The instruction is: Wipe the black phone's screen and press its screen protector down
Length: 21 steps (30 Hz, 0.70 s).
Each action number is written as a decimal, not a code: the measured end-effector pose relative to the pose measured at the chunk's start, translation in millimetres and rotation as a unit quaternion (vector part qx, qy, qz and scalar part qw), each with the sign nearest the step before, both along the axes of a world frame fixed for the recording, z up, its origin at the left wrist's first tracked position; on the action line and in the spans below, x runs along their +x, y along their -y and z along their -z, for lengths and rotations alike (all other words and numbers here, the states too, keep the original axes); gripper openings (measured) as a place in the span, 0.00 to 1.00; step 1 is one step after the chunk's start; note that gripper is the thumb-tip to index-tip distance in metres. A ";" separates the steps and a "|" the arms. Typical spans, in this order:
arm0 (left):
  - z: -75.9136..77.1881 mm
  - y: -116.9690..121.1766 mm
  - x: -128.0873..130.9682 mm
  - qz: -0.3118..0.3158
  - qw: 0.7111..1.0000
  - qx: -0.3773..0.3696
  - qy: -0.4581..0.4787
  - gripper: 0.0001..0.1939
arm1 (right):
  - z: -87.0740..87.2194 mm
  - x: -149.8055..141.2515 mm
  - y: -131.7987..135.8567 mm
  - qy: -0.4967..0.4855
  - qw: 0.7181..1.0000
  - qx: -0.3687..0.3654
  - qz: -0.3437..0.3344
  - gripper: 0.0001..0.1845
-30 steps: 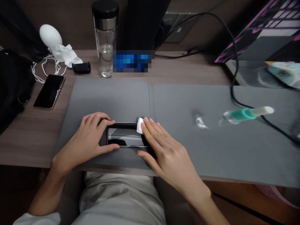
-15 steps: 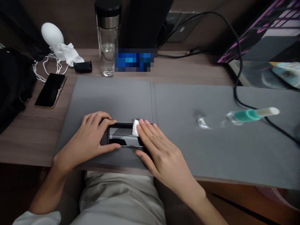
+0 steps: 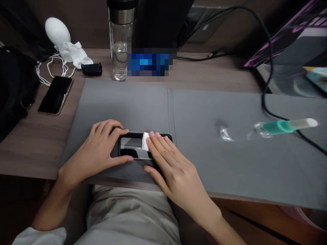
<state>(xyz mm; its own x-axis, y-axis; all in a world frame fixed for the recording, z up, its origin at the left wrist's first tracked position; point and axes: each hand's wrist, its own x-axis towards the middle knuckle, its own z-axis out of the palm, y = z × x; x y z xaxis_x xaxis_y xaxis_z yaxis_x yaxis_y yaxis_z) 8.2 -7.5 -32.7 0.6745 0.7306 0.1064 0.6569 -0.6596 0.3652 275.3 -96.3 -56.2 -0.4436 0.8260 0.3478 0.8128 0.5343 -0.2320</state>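
Note:
A smartphone [image 3: 131,142] lies face up on the grey desk mat [image 3: 122,102], its glossy dark screen full of reflections. My left hand [image 3: 100,149] grips its left end, thumb along the near edge and fingers at the far edge. Under the fingertips of my right hand [image 3: 173,163] is a folded white tissue [image 3: 145,141], pressed flat on the screen; those fingers lie side by side and cover much of the phone's right part. Off to the right on the mat is a clear bottle [image 3: 278,127] with a teal collar and white top.
Left of the mat lies a second phone [image 3: 55,95]. Behind it are a white rounded device [image 3: 57,32], crumpled tissue [image 3: 76,56], white cords and a small black object [image 3: 92,69]. A glass water bottle [image 3: 120,61] stands at the back. A black cable [image 3: 267,81] crosses the mat's right side.
My right hand has slid the tissue slightly left along the phone screen. My left hand keeps its grip. The whole view has shifted a little.

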 end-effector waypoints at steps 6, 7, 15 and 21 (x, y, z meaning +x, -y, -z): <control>2.0 0.0 -0.2 0.002 1.000 0.004 0.008 0.35 | -4.9 0.1 11.5 0.009 0.999 -0.041 -0.015 0.48; 2.2 0.2 0.2 0.002 1.000 0.004 0.012 0.35 | -6.9 -0.3 15.1 0.011 0.999 -0.046 -0.024 0.49; 2.6 2.2 2.4 0.013 0.999 0.023 0.019 0.34 | -5.7 -14.6 -2.8 -0.006 0.999 -0.037 -0.020 0.40; 3.5 1.3 1.9 0.002 1.000 0.003 0.027 0.33 | -8.8 -30.3 -8.6 0.000 0.999 -0.032 -0.014 0.40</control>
